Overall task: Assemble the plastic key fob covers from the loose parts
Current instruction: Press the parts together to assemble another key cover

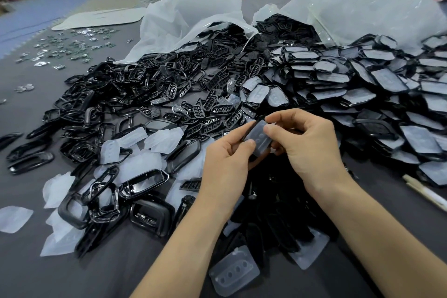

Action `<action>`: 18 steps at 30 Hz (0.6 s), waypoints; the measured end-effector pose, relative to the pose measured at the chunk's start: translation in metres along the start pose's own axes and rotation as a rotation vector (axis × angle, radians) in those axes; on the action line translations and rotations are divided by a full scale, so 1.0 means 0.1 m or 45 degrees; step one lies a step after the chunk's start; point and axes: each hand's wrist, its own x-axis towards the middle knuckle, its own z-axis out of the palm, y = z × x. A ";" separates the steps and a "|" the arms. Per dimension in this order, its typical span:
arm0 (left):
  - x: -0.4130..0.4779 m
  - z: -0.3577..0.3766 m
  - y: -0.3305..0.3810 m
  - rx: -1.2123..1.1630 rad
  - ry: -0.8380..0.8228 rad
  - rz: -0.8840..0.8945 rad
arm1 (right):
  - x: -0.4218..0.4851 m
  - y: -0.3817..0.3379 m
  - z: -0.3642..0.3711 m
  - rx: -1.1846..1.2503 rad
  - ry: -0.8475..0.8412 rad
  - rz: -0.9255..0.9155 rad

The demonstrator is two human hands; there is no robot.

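Observation:
Above the middle of the table, both hands hold one key fob cover (260, 138), a black frame with a translucent white button pad on it. My left hand (226, 162) grips its lower left edge between thumb and fingers. My right hand (307, 145) pinches its upper right side, thumb and forefinger on the pad. Loose black frames (135, 77) lie heaped to the left and behind. Black button grids (212, 109) are scattered just beyond the hands. Loose translucent pads (162, 139) lie at the left front, and one pad (233, 271) lies near the front edge.
A large heap of covers with pads fitted (377, 94) fills the right side. Two white plastic bags (191, 19) lie open at the back. Small shiny metal parts (70, 46) are spread at the far left. Two pale sticks (425, 192) lie at the right edge on the grey table (31, 268).

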 end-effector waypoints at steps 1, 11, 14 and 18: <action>0.00 0.00 0.00 -0.023 0.009 0.001 | 0.01 -0.01 -0.01 -0.001 -0.021 0.004; 0.04 -0.02 0.00 -0.271 0.133 -0.062 | 0.08 -0.10 -0.12 0.248 -0.129 0.194; 0.04 -0.02 0.00 -0.260 0.141 -0.066 | 0.08 -0.12 -0.14 0.261 -0.203 0.191; 0.04 -0.02 0.01 -0.313 0.128 -0.050 | 0.09 -0.16 -0.17 0.334 -0.184 0.173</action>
